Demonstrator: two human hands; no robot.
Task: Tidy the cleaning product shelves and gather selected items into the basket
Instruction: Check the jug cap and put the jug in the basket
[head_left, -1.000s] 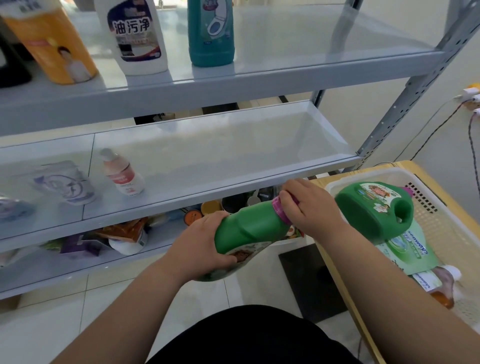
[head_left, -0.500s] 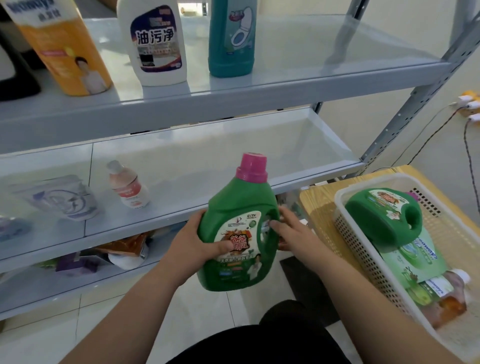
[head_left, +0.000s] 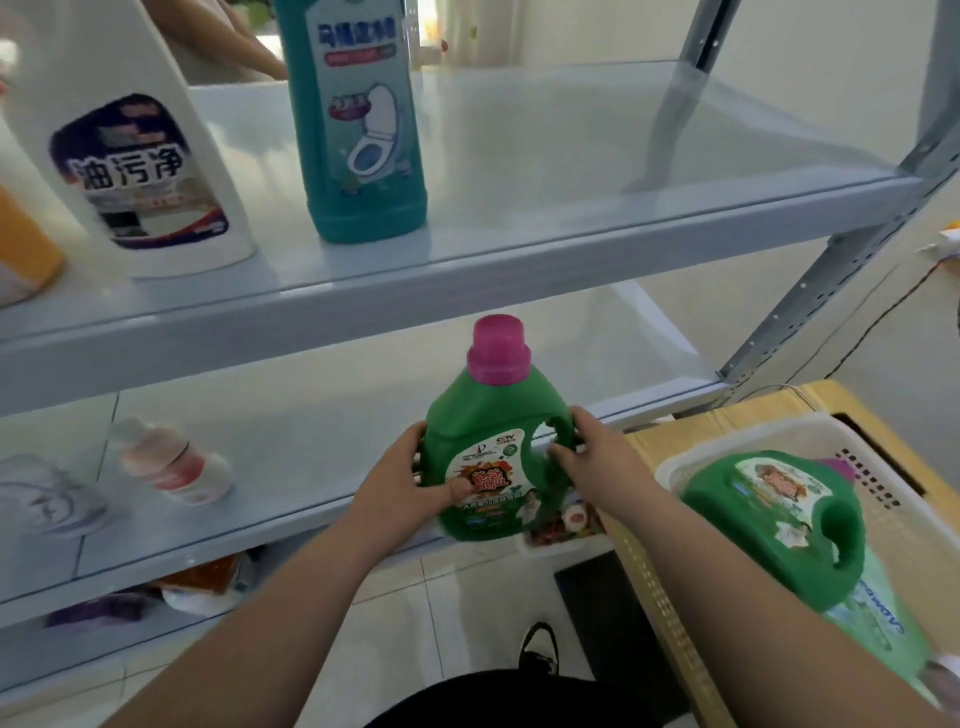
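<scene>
Two hands grip one green detergent bottle (head_left: 493, 431). The left hand (head_left: 410, 483) lays its thumb across the label and curls its fingers round the 9 o'clock side. The right hand (head_left: 592, 457) curls its fingers about the handle at 3 o'clock. The bottle is upright, pink cap (head_left: 498, 351) on top, at the front edge of the middle shelf (head_left: 322, 415); I cannot tell whether its base rests on that lip.

Toward 12 and 1 o'clock, open shelf surface runs back to the rear edge and the right post (head_left: 810, 291). The upper shelf's front rim (head_left: 467, 283) passes just above the cap. At 9 o'clock a small bottle (head_left: 174, 462) lies on its side, well apart.

At 4 o'clock a white basket (head_left: 748, 441) sits on a wooden stand (head_left: 737, 410) and holds a second green bottle (head_left: 769, 525) lying on a green pouch (head_left: 883, 629). At 11 o'clock a teal bottle (head_left: 363, 130) and a white bottle (head_left: 140, 156) stand on the upper shelf near its front edge.
</scene>
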